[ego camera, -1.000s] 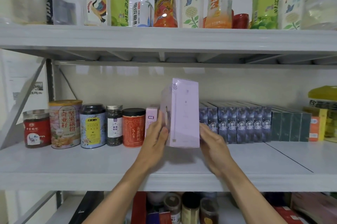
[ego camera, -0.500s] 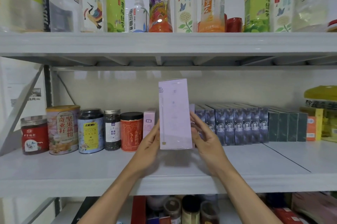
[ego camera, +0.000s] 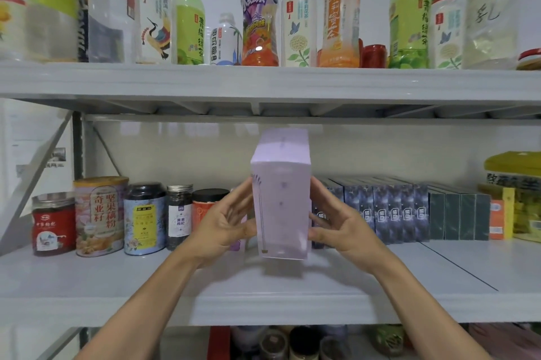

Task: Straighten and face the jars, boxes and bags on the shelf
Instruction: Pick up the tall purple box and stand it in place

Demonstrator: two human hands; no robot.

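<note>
Both the left hand (ego camera: 225, 223) and right hand (ego camera: 341, 223) clamp the lilac box (ego camera: 281, 201), which has spun narrow face forward since a second ago, upright just above the shelf (ego camera: 263, 310) in front of the dark boxes (ego camera: 392, 213), so probably ready to slot back.

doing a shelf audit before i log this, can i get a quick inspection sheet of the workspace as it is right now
surface: middle shelf, white, bare along its front.
job's things: lilac box upright, held in front of the row; jars at left, among them a red-label jar and a tall nut-powder tin; dark boxes side by side at right.
clutter: yellow bags at far right.
grippers: left hand and right hand hold the box's sides.
cables: nothing seen.
surroundings: drink bottles on the upper shelf; more jars below, blurred.
</note>
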